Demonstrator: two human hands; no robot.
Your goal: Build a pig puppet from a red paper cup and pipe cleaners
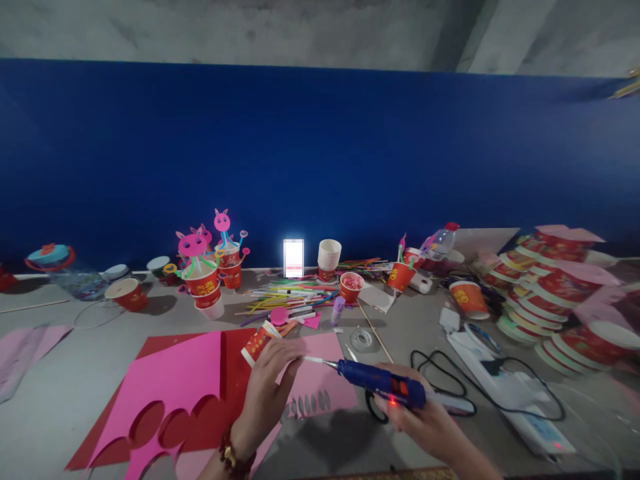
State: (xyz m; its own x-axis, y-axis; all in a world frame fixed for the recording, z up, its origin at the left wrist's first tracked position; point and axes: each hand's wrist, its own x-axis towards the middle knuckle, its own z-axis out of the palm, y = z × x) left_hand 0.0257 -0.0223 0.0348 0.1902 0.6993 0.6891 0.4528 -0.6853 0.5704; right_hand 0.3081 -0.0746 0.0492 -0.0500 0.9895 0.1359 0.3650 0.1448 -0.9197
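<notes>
Glue gun [367, 376] seems rigid, best held where my right hand [419, 420] wraps it; my left hand [264, 390] pinches a seemingly light, delicate white strip [313, 359].

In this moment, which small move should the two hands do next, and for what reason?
I would probably squeeze out one small dab, holding the left hand steady: the right hand holds the glue gun, its nozzle points at the end of the thin white piece, and the left fingertips are at the other end, away from the metal.
</notes>
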